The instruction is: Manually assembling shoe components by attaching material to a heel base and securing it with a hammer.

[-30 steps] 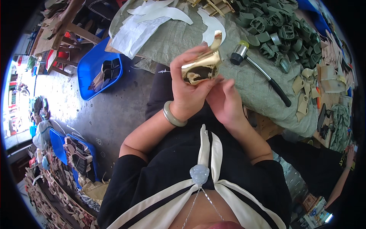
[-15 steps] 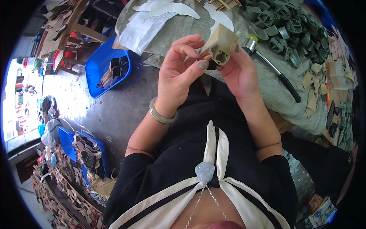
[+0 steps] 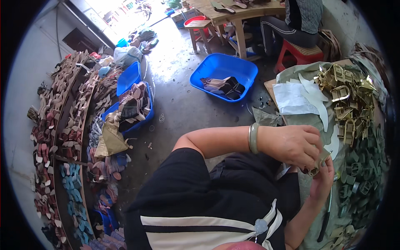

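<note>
A khaki block shoe heel (image 3: 320, 160) with a hollowed end is held between my hands, above the near edge of a cloth-covered table. My right hand (image 3: 321, 181) grips it from below, thumb along its side. My left hand (image 3: 291, 145), with a pale bangle at the wrist, reaches across with fingers bent over the heel; its fingertips are partly hidden. A hammer (image 3: 326, 221) with a black handle lies on the table just beyond my right hand. Dark green heels (image 3: 361, 166) are heaped farther right.
Gold heels (image 3: 354, 106) and white sheets (image 3: 293, 99) lie at the table's far end. A blue basin (image 3: 251, 71) holding dark pieces stands on the floor. Shelves of insoles (image 3: 62, 137) line the left. A person (image 3: 306, 21) sits on a red stool (image 3: 300, 58).
The view has swung left, so my hands and the table now appear at the right. My left hand now covers more of the heel, which remains held.
</note>
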Tool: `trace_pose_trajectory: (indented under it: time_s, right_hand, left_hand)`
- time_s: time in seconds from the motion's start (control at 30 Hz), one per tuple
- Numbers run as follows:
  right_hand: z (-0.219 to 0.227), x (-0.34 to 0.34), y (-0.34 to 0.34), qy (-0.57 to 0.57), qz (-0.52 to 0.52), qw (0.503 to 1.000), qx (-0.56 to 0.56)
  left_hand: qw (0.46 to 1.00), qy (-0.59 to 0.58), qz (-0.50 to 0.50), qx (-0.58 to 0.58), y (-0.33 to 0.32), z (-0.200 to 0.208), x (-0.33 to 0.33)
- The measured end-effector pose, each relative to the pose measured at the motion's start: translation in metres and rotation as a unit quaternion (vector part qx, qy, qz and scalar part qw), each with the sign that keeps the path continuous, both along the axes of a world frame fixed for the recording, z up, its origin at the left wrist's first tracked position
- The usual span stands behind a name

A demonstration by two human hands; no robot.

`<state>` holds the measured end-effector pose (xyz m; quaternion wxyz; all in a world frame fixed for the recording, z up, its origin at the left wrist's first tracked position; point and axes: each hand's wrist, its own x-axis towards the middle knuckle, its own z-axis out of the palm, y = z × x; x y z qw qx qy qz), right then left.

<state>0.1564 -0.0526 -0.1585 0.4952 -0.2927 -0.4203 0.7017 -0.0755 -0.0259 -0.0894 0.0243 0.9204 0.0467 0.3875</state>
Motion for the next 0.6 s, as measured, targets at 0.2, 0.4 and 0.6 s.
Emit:
trace_pose_trajectory:
  time_s: [0.2, 0.4, 0.6]
  right_hand:
    - [-0.002, 0.013, 0.002, -0.032, -0.065, 0.997, 0.029]
    - [0.015, -0.006, 0.011, 0.014, -0.29, 0.956, 0.048]
    - [0.016, -0.031, 0.043, 0.086, -0.207, 0.972, -0.064]
  left_hand:
    - [0.994, 0.074, 0.05, -0.064, -0.008, 0.004, 0.003]
    - [0.935, -0.131, 0.154, -0.29, 0.008, -0.011, 0.007]
    - [0.769, -0.286, -0.048, -0.57, 0.018, -0.07, 0.034]
